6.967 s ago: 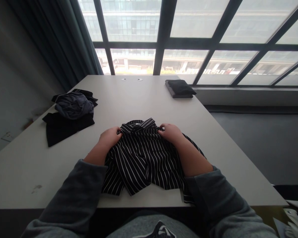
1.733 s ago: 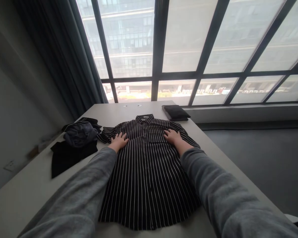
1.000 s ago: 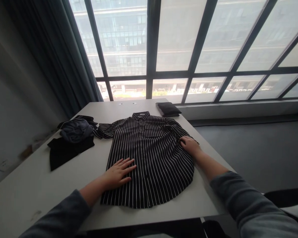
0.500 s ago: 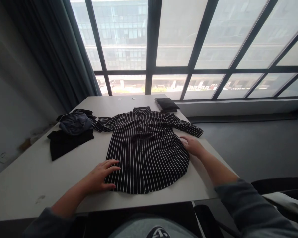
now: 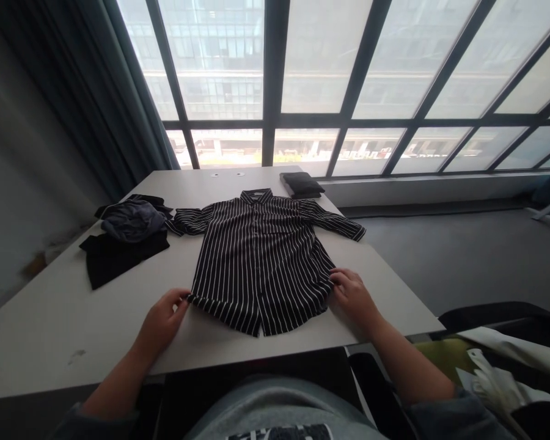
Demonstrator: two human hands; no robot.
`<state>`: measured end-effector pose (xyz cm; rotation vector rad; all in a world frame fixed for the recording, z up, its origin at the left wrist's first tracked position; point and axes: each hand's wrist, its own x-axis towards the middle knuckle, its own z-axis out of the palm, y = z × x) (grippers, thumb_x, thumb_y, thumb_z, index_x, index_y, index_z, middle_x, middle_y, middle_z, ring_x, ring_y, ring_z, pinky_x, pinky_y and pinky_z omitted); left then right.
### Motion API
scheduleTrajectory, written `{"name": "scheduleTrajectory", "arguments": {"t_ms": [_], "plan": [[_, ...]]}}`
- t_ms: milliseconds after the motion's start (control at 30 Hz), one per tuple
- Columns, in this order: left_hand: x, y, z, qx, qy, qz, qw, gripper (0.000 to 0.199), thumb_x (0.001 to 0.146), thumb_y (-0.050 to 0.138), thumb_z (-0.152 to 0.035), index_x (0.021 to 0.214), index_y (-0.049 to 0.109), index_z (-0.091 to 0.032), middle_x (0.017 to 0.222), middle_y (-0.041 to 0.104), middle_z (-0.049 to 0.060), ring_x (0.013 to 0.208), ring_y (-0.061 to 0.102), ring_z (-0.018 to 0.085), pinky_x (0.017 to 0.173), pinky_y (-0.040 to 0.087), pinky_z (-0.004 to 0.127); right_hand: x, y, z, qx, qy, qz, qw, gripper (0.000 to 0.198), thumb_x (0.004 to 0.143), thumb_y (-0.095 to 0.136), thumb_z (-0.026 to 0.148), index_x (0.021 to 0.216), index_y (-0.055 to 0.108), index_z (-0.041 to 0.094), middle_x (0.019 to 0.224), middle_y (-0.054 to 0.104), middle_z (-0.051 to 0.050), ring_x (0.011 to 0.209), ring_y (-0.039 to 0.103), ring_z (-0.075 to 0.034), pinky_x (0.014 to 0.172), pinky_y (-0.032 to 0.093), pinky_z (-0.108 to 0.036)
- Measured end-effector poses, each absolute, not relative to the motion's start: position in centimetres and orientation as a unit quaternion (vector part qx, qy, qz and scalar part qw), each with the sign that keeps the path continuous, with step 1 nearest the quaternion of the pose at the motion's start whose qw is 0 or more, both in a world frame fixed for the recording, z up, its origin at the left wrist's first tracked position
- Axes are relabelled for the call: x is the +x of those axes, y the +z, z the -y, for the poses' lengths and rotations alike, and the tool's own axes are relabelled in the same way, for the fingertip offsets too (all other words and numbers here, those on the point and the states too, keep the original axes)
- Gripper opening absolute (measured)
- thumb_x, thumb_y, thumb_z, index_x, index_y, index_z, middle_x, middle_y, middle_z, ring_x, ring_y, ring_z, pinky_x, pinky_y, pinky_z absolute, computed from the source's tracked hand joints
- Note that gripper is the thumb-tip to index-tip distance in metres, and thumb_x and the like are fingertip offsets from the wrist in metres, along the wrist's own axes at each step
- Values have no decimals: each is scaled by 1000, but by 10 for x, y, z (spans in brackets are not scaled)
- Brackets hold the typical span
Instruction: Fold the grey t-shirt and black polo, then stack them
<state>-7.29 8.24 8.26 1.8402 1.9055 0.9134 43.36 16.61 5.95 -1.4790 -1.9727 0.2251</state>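
Note:
A black short-sleeved shirt with white stripes [image 5: 261, 256] lies spread front up, its collar toward the window and its curved hem toward me. My left hand [image 5: 162, 318] pinches the shirt's left side edge near the hem, lifting it a little so the lower part folds. On the other side, my right hand [image 5: 352, 296] is closed on the right side edge, slightly higher up than the hem. Both sleeves are stretched outward on the white table [image 5: 132, 324].
A heap of dark clothes [image 5: 132, 221] lies on the table's left part, with a black folded piece under it. Some folded dark garments [image 5: 301, 184] are stacked at the far right edge. Beyond the table stand large windows; a chair with white cloth [image 5: 499, 379] is at lower right.
My left hand has gone from lying open on the shirt to gripping its left edge. My right hand has closed on the right edge. The hem has lifted and drawn up slightly.

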Motion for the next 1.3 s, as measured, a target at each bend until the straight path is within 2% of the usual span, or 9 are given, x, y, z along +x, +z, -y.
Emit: {"name": "scheduleTrajectory", "arguments": {"t_ms": [133,333,433,567,733,900,1033,1200,1300], "plan": [[-69,132,-103,579,368,-720,106,37,90,50,-44,108,74,-22,76,69,1,68,64,20,65,49,30,421,111,-185,-636,89,665,383,28,93,48,35,102,71,21,85,74,-7,81,68,-26,79,54,-38],[-71,207,-108,535,439,-720,49,37,84,61,-41,116,72,-24,91,74,1,82,71,20,77,52,29,425,181,-194,-642,65,603,469,30,93,50,36,105,73,21,81,74,-5,69,67,-22,65,49,-31],[-79,209,-98,551,362,-746,88,40,77,67,-42,113,66,-23,87,73,-1,76,70,19,71,51,28,433,169,-186,-665,32,629,402,24,84,53,28,96,73,22,72,70,-4,65,65,-22,65,47,-31],[-89,176,-82,606,190,-766,98,25,80,56,-42,93,67,-24,73,67,0,67,65,21,61,42,30,444,124,-167,-642,-6,698,318,18,78,52,23,81,70,22,77,72,-7,70,64,-24,72,47,-34],[-82,148,-74,573,259,-778,1,26,91,46,-36,104,65,-24,89,72,7,82,71,27,69,46,34,446,101,-151,-632,-2,692,348,18,85,49,23,89,66,22,87,72,-10,79,65,-25,78,49,-35],[-69,164,-100,400,506,-728,231,17,91,51,-26,108,54,-23,84,68,0,71,73,20,71,59,33,442,130,-163,-633,-59,697,331,17,88,52,19,99,64,21,92,68,-11,82,61,-27,77,46,-36],[-67,170,-113,279,610,-626,398,16,84,56,-19,100,52,-21,75,59,-4,55,59,9,64,60,27,446,140,-172,-622,-106,718,296,18,86,51,15,95,65,21,101,66,-13,89,60,-28,78,46,-38],[-100,154,-77,361,410,-601,583,25,75,72,-32,91,57,-20,58,38,-10,46,35,7,42,34,16,467,123,-155,-630,-16,754,186,13,83,51,15,82,61,22,87,64,-7,74,59,-22,68,43,-34],[-126,146,-53,475,228,-611,590,33,76,77,-46,91,63,-21,62,46,-7,50,42,10,47,44,22,477,111,-135,-586,20,789,184,12,84,52,16,82,62,23,93,66,-8,78,62,-22,73,48,-34]]}}
